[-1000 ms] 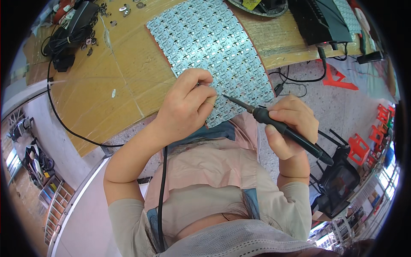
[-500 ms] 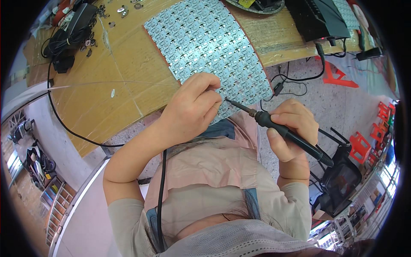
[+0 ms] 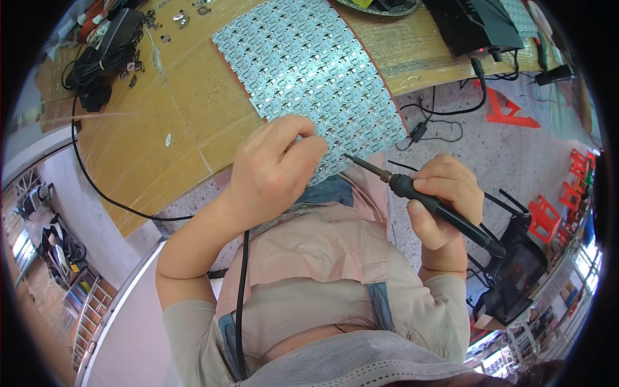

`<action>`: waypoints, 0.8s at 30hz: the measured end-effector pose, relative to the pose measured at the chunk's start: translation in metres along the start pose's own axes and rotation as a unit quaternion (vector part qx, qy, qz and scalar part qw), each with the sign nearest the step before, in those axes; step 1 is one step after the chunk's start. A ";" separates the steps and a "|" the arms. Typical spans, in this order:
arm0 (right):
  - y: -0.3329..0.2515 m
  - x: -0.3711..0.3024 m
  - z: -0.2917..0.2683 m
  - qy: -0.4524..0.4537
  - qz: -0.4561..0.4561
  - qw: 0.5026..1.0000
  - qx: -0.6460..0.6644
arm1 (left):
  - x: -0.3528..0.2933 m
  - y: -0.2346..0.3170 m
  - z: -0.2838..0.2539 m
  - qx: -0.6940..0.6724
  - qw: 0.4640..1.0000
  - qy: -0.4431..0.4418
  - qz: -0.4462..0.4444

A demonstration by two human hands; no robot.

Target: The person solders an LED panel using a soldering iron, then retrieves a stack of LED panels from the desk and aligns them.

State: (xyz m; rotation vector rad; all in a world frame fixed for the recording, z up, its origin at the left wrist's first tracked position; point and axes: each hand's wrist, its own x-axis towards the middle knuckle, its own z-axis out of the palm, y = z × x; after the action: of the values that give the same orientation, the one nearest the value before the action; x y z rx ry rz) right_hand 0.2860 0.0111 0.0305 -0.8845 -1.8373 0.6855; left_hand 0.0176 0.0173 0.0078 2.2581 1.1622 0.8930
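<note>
Bench: cardboard-covered table (image 3: 161, 129) fills the upper half of the view, speckled floor below it at 3 o'clock.
Work piece: large silvery sheet of small circuit boards (image 3: 309, 71) lies flat on the cardboard at 12 o'clock, its near edge hanging towards the person's lap.
Left hand: left hand (image 3: 271, 171) rests on the near edge of the sheet, fingers curled, thumb and forefinger pressed together as if pinching something fine; what is between them is too small to tell.
Right hand: right hand (image 3: 445, 200) is wrapped around the dark handle of a soldering iron (image 3: 419, 197), held like a pen.
Iron tip: points towards 10 o'clock, close to the sheet's near right corner but apart from it, not touching any board.
Cables: black cord (image 3: 97, 187) trails off the table edge at 9 o'clock; another runs down the person's chest.
Other gear: black power unit (image 3: 103, 45) at 10 o'clock, black box (image 3: 471, 22) at 1 o'clock, loose small metal parts (image 3: 184, 16) near 11 o'clock.
Progress: cannot tell which boards are soldered; the joints are too small to read. Judging by the hands, work sits at the near edge row, with the iron lifted between touches. No boards have been snapped off the sheet.
</note>
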 end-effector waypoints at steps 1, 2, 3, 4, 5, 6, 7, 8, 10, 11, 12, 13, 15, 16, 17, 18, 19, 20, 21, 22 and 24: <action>0.000 -0.001 0.000 0.004 -0.001 1.000 -0.002 | -0.002 0.001 0.002 -0.038 0.999 0.000 -0.005; -0.001 -0.002 0.000 0.004 -0.001 1.000 -0.002 | -0.003 0.002 0.004 -0.038 0.999 0.000 -0.004; -0.001 -0.003 0.000 0.005 0.003 1.000 0.003 | -0.004 0.003 0.008 -0.056 0.998 0.010 -0.004; -0.001 -0.004 0.001 0.005 0.007 1.000 0.007 | -0.005 0.004 0.010 -0.074 0.997 0.020 -0.005; -0.001 -0.006 0.000 0.006 0.007 1.000 0.006 | -0.005 0.004 0.010 -0.074 0.997 0.020 -0.004; -0.001 -0.007 0.000 0.006 0.007 1.000 0.006 | -0.005 0.005 0.011 -0.071 0.997 0.016 0.006; -0.001 -0.008 0.000 0.006 0.007 1.000 0.005 | -0.005 0.005 0.011 -0.068 0.997 0.012 0.016; 0.000 -0.008 0.000 0.007 0.007 1.000 0.004 | -0.005 0.005 0.013 -0.068 0.997 0.012 0.016; 0.000 -0.008 0.001 0.014 -0.002 1.000 0.005 | -0.007 0.005 0.016 -0.074 0.997 0.005 0.013; 0.000 -0.008 0.001 0.015 -0.003 1.000 0.005 | -0.006 0.006 0.016 -0.074 0.997 0.004 0.013; 0.001 -0.008 0.001 0.011 -0.001 1.000 0.005 | -0.005 0.006 0.016 -0.073 0.997 0.007 0.016; 0.001 -0.008 0.001 0.008 0.001 1.000 0.005 | -0.005 0.006 0.017 -0.072 0.997 0.010 0.019; 0.001 -0.009 0.001 0.007 0.003 1.000 0.007 | -0.004 0.006 0.018 -0.069 0.997 0.007 0.022; 0.001 -0.009 0.001 0.006 0.004 1.000 0.009 | -0.004 0.005 0.018 -0.066 0.998 0.004 0.025; 0.002 -0.009 0.001 0.006 0.005 1.000 0.009 | -0.004 0.005 0.018 -0.066 0.998 0.004 0.026; 0.002 -0.009 0.001 0.006 0.004 1.000 0.010 | -0.004 0.005 0.017 -0.065 0.998 -0.001 0.024; 0.003 -0.009 0.001 0.007 0.003 1.000 0.012 | -0.004 0.006 0.017 -0.065 0.998 -0.006 0.023; 0.003 -0.009 0.001 0.006 0.004 1.000 0.012 | -0.004 0.005 0.017 -0.065 0.998 -0.006 0.022; 0.002 -0.009 0.001 0.008 0.006 1.000 0.013 | -0.003 0.005 0.018 -0.064 0.998 -0.005 0.026; 0.002 -0.009 0.001 0.008 0.008 1.000 0.015 | -0.004 0.005 0.018 -0.063 0.998 -0.004 0.030; 0.002 -0.010 0.000 0.007 0.010 1.000 0.012 | -0.004 0.005 0.018 -0.066 0.997 -0.004 0.027</action>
State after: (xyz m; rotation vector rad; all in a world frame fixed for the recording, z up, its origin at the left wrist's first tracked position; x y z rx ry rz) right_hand 0.2890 0.0042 0.0240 -0.8908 -1.8069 0.7104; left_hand 0.0316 0.0099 -0.0026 2.1930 1.0126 0.9510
